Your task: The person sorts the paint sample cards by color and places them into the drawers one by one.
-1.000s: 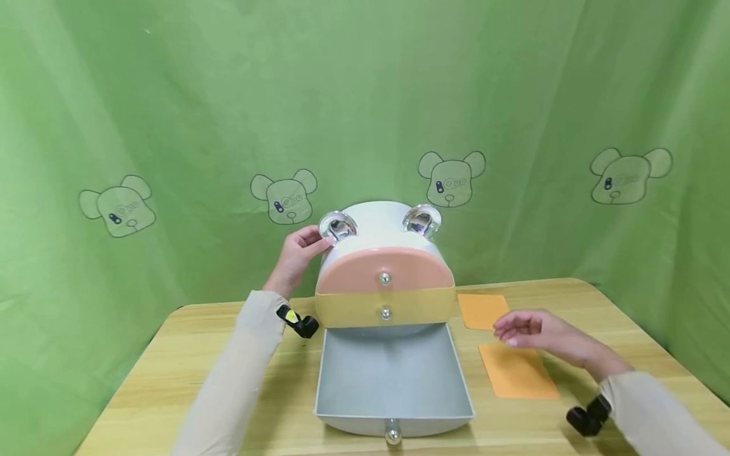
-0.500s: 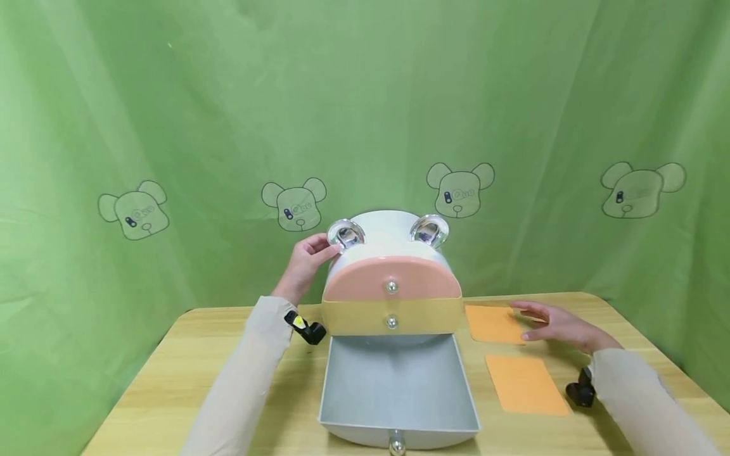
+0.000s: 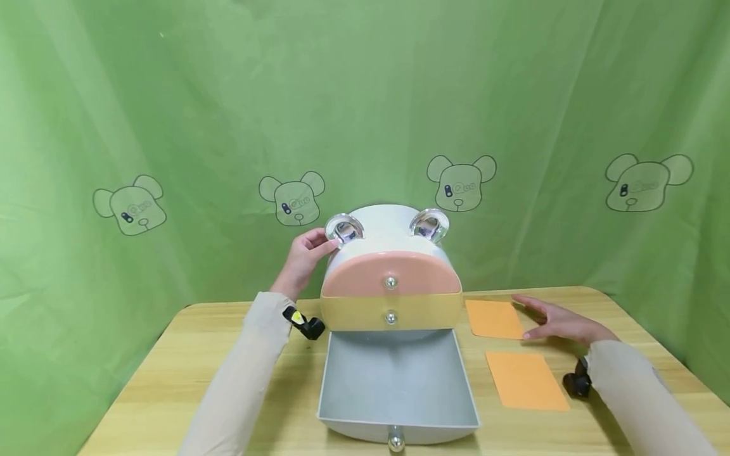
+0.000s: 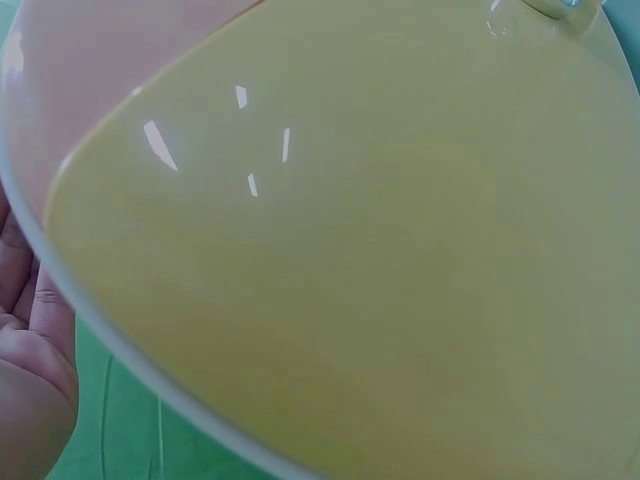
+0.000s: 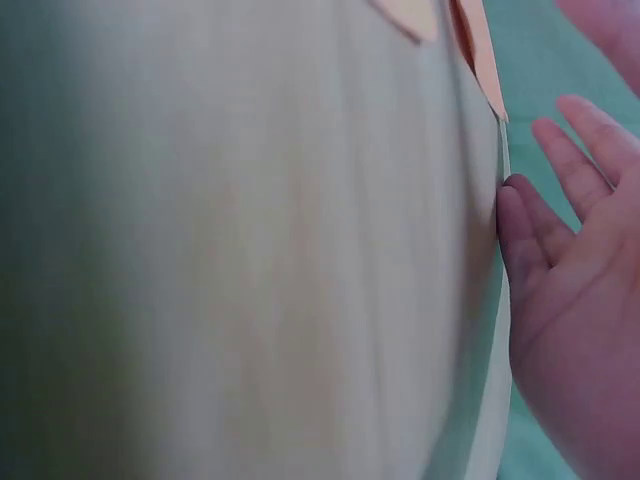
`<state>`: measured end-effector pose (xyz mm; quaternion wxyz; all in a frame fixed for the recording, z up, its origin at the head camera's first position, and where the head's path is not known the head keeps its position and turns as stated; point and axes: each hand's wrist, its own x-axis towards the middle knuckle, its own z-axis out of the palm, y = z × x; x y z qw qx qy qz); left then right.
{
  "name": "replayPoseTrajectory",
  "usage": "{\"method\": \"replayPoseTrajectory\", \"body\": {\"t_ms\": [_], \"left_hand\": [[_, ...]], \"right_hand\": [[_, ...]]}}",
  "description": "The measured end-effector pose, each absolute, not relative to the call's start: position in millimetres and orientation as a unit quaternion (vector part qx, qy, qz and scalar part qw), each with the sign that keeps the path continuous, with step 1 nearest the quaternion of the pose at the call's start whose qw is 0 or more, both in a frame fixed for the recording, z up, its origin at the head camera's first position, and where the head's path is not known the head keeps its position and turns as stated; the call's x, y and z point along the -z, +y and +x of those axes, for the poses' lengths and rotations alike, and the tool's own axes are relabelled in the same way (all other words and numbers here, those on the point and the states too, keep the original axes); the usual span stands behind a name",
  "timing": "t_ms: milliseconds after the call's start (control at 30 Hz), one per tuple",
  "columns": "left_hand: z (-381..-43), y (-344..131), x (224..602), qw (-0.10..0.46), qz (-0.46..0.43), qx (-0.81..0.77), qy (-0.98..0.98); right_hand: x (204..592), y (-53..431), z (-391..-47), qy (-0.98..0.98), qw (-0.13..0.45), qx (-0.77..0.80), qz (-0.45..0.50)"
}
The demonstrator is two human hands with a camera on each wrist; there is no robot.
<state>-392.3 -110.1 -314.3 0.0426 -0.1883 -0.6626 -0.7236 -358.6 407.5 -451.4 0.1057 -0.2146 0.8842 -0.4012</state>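
A small drawer organizer [image 3: 391,313] with two silver ears stands on the table, pink and yellow drawers in. Its grey bottom drawer [image 3: 396,380] is pulled out toward me. My left hand [image 3: 300,261] holds the organizer at its left silver ear [image 3: 345,229], thumb in front; the other fingers are partly hidden behind. Two orange sheets lie right of the organizer, a far sheet [image 3: 493,318] and a near sheet [image 3: 527,381]. Over the far sheet's right edge, my right hand [image 3: 567,322] has fingers spread, thumb by its near corner; contact cannot be made out.
The wooden table [image 3: 188,354] reaches back to a green curtain [image 3: 365,95] printed with bear faces. The open drawer's round knob [image 3: 396,441] points toward the table's front. Each wrist wears a black camera, such as the right one [image 3: 578,380].
My right hand has moved back from above the near orange sheet to the far sheet's right edge, its fingers spreading. The left hand stays at the ear. The head view has shifted slightly.
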Motion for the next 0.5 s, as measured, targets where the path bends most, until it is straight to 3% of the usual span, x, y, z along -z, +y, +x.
{"method": "replayPoseTrajectory", "body": {"t_ms": [500], "left_hand": [[-389.1,-108.8,314.2,0.049,-0.183,0.741,-0.645]], "right_hand": [[460.2,406.7,-366.8,0.889,0.135,0.39,-0.201]]}}
